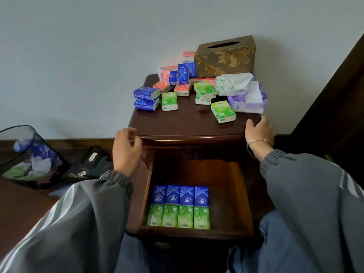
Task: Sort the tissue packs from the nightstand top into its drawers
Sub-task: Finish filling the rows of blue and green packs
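Observation:
Small tissue packs lie scattered on the dark wood nightstand top (pixel 183 123): blue packs (pixel 146 98), green packs (pixel 223 111) and pink-orange packs (pixel 182 89). The open drawer (pixel 232 186) below holds a row of several blue packs (pixel 180 195) above a row of several green packs (pixel 178 216). My left hand (pixel 127 152) hovers at the top's front left corner, fingers loosely curled, holding nothing. My right hand (pixel 259 133) rests at the front right corner with relaxed fingers, just below a green pack.
A brown and gold tissue box (pixel 224 56) stands at the back of the top. Crumpled white tissue (pixel 233 83) and a purple wrapper (pixel 248 101) lie at its right. A mesh waste bin (pixel 29 156) and a black bag (pixel 88 164) sit on the floor at left.

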Tool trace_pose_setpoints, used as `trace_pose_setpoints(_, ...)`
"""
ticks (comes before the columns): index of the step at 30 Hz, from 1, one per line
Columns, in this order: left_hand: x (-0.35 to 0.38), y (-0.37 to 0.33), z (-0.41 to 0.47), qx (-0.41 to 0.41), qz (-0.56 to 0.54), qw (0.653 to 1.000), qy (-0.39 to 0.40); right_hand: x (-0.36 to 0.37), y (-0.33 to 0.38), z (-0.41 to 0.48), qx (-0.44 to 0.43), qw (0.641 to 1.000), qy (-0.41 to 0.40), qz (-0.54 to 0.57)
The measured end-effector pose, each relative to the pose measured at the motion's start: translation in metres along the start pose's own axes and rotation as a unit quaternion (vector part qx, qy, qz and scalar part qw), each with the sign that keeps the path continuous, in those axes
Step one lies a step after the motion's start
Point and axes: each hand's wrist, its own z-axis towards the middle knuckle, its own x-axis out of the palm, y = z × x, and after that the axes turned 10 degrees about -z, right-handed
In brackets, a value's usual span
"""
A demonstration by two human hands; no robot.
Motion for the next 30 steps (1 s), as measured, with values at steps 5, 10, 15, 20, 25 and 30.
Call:
trace_pose_setpoints(5, 0.031, -0.019, 0.057, 0.017, 0.062, 0.998, 0.018, 0.013, -0.001, 0.003, 0.037, 0.996, -0.081, -0.011)
trace_pose_setpoints(10, 0.053, -0.023, 0.115, 0.073, 0.207, 0.971, 0.093, 0.027, -0.005, 0.000, 0.020, 0.984, -0.177, -0.018)
trace_pose_setpoints(15, 0.058, -0.010, 0.161, 0.086, 0.310, 0.920, 0.226, 0.031, -0.007, -0.002, 0.008, 0.976, -0.218, -0.007)
trace_pose_setpoints(20, 0.045, -0.004, 0.173, 0.150, 0.364, 0.886, 0.246, 0.030, -0.006, -0.004, 0.010, 0.974, -0.228, 0.005)
trace_pose_setpoints(25, 0.035, -0.008, 0.156, 0.161, 0.311, 0.900, 0.262, 0.029, -0.006, -0.006, 0.013, 0.975, -0.221, 0.013)
trace_pose_setpoints(30, 0.040, -0.013, 0.134, 0.136, 0.325, 0.900, 0.255, 0.027, -0.004, -0.009, 0.014, 0.977, -0.212, 0.011)
